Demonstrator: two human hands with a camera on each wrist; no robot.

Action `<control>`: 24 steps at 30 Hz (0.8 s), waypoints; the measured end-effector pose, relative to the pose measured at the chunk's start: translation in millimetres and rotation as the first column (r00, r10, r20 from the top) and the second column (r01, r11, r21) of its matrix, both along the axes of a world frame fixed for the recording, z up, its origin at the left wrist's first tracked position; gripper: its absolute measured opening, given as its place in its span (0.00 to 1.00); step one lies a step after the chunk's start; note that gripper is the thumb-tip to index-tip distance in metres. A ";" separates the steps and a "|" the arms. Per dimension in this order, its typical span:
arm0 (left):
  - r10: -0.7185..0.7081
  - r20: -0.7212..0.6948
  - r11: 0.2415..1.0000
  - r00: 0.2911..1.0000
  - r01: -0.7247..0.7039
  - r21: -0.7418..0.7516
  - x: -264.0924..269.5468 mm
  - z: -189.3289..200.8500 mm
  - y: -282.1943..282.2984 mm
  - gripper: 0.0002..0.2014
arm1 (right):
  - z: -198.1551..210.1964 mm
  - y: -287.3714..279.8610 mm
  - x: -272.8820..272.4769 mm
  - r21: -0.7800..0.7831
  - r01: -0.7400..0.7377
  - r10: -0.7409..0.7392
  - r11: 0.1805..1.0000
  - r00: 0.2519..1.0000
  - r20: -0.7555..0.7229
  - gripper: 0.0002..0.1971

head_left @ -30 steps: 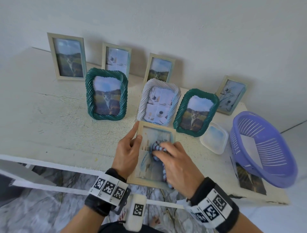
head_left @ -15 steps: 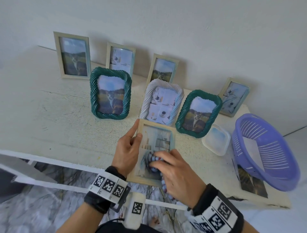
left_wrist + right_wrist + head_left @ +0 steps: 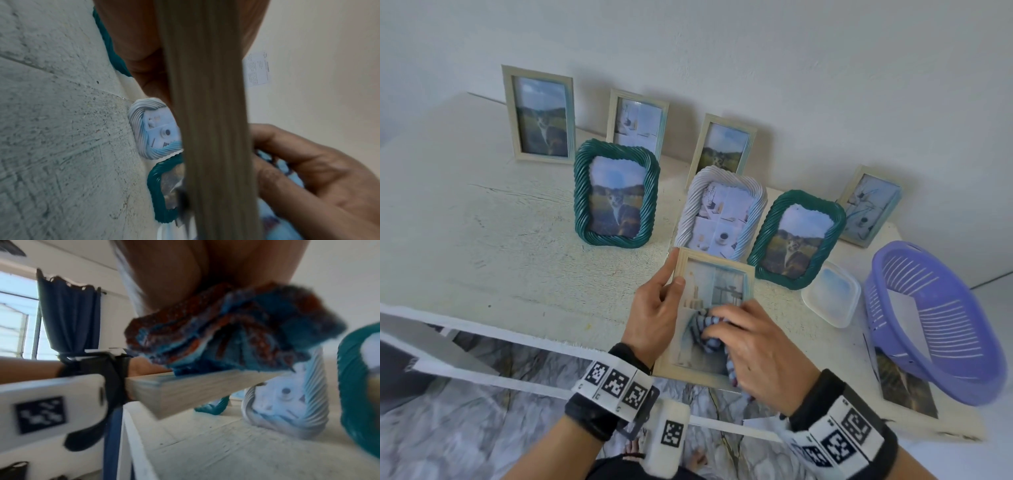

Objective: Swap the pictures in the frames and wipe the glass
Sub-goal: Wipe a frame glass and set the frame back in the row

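A pale wooden picture frame (image 3: 714,270) is held above the near edge of the white table (image 3: 493,260). My left hand (image 3: 657,308) grips its left side, thumb on the front. The frame's edge (image 3: 209,123) fills the left wrist view. My right hand (image 3: 753,342) presses a bunched striped blue cloth (image 3: 703,330) onto the lower half of the glass. In the right wrist view the cloth (image 3: 236,331) sits on the frame (image 3: 185,386), blurred.
Several framed pictures stand behind: a green rope frame (image 3: 616,193), a white rope frame (image 3: 722,212), another green one (image 3: 796,240), and pale frames along the wall. A clear lid (image 3: 830,296), a purple basket (image 3: 931,322) and a loose photo (image 3: 905,387) lie right.
My right hand has dragged the cloth from the upper middle of the glass down to its lower half. The left hand keeps its hold on the frame.
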State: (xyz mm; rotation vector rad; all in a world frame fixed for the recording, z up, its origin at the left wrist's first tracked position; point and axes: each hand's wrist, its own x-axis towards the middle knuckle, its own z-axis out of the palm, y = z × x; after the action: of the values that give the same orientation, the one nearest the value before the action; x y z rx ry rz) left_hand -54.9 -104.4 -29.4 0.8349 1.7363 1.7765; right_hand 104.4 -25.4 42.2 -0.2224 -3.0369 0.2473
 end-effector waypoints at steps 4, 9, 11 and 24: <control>-0.008 0.014 1.000 1.000 0.008 0.025 2.8 0.6 3.3 0.23 | 0.6 14.0 -16.3 0.042 0.151 -0.149 0.988 0.987 -0.056 0.18; -0.033 0.084 0.999 0.996 0.030 0.035 -6.0 -5.7 4.1 0.23 | 7.2 -15.8 -14.4 0.079 -0.053 0.058 0.995 0.997 -0.055 0.17; -0.026 0.084 0.999 0.996 0.024 0.028 -3.2 -5.2 4.8 0.24 | 9.9 -9.3 -10.2 0.055 -0.089 0.092 0.995 0.993 -0.068 0.14; 0.005 0.106 0.999 0.994 -0.009 0.031 -2.5 -11.5 1.8 0.23 | 3.2 -7.4 -14.8 0.028 -0.093 0.092 0.995 0.995 0.025 0.13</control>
State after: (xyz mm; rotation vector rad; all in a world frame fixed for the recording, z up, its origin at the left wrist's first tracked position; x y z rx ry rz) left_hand -57.5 -102.6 -40.9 0.7339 1.6496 1.8226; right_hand 89.6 -32.8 45.4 -0.0834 -3.0762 0.2075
